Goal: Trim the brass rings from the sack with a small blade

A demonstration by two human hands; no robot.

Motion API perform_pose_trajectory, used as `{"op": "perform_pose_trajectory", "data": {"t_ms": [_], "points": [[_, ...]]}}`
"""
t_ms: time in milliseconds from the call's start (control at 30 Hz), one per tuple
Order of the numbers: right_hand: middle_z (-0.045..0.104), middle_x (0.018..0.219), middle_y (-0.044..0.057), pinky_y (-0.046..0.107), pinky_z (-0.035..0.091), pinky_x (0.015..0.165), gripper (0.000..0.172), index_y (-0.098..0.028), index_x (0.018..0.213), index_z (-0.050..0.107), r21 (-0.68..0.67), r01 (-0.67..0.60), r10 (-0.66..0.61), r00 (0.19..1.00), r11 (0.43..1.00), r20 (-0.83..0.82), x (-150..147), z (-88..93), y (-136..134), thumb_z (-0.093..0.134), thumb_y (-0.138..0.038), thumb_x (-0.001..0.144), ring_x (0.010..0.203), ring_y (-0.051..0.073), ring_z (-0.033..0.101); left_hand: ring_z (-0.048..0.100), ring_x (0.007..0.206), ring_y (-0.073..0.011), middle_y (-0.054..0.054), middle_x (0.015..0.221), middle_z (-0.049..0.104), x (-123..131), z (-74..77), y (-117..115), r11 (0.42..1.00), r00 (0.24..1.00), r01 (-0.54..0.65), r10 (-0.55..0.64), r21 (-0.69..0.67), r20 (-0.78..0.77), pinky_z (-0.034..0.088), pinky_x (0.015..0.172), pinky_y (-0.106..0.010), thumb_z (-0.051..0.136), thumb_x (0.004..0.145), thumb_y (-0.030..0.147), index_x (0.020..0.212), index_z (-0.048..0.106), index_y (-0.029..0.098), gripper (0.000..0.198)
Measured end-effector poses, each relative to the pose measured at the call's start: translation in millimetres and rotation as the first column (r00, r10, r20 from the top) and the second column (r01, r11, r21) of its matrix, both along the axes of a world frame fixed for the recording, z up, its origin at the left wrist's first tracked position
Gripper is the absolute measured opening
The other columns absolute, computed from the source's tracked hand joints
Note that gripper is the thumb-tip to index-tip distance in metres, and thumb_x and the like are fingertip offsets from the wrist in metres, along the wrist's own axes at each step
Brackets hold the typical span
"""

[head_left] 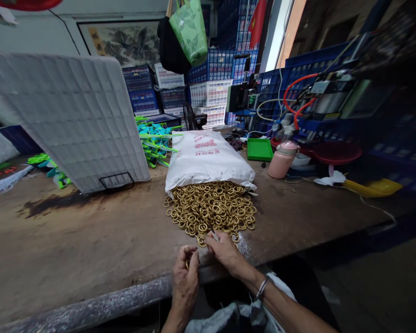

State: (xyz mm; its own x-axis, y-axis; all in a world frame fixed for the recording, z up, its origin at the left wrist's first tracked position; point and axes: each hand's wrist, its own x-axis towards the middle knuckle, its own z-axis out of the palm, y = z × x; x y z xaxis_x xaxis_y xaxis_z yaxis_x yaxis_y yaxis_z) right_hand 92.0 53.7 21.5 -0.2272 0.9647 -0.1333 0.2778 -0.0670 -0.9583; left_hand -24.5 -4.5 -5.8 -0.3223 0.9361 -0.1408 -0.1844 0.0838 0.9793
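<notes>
My left hand [186,274] is closed at the table's front edge, its thumb and fingers pinching a brass-coloured ring [187,264]. Beside it, my right hand [226,248] grips a small thin tool [213,232] with a dark narrow tip; its exact kind is hard to make out. That tip points at the near side of a heap of brass-coloured rings [211,208]. The rings spill from the open mouth of a white woven sack [208,157] with red print, which lies flat on the table.
A grey ribbed panel [76,115] stands on the wooden table [90,240] at left, beside green and blue plastic pieces [156,141]. To the right are a green tray [259,149], a pink bottle [283,159], a red dish [337,152] and a yellow scoop [374,187]. Crates [211,92] are stacked behind.
</notes>
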Motion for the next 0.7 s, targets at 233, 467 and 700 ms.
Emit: {"op": "perform_pose_trajectory", "data": {"t_ms": [233, 467, 700], "points": [[0.030, 0.043, -0.011, 0.019, 0.013, 0.035, 0.015, -0.019, 0.058, 0.040, -0.304, -0.102, 0.041, 0.979, 0.947, -0.200, -1, 6.4, -7, 0.044, -0.030, 0.068, 0.035, 0.004, 0.019, 0.064, 0.080, -0.0199, -0.009, 0.090, 0.068, -6, -22.9, 0, 0.935, 0.805, 0.091, 0.134, 0.343, -0.579, 0.050, 0.074, -0.031, 0.051, 0.077, 0.028, 0.097, 0.060, 0.019, 0.024], [0.028, 0.042, -0.010, 0.019, 0.011, 0.036, 0.019, -0.019, 0.055, 0.037, -0.291, -0.084, 0.044, 0.989, 0.953, -0.142, -2, 3.6, -6, 0.045, -0.029, 0.069, 0.035, 0.003, 0.019, 0.064, 0.080, -0.0193, -0.008, 0.092, 0.068, -9, -19.3, -2, 0.916, 0.795, 0.150, 0.111, 0.372, -0.596, 0.049, 0.074, -0.030, 0.051, 0.079, 0.021, 0.104, 0.060, 0.020, 0.026], [0.028, 0.045, -0.009, 0.021, 0.011, 0.038, 0.023, -0.019, 0.055, 0.035, -0.264, -0.171, 0.152, 0.984, 0.949, -0.089, 0, -3.2, -9, 0.041, -0.032, 0.073, 0.037, 0.004, 0.020, 0.063, 0.080, -0.0196, -0.007, 0.086, 0.069, -12, -11.9, -2, 0.904, 0.789, 0.273, -0.015, 0.329, -0.614, 0.046, 0.074, -0.029, 0.052, 0.078, 0.017, 0.094, 0.064, 0.022, 0.020]]}}
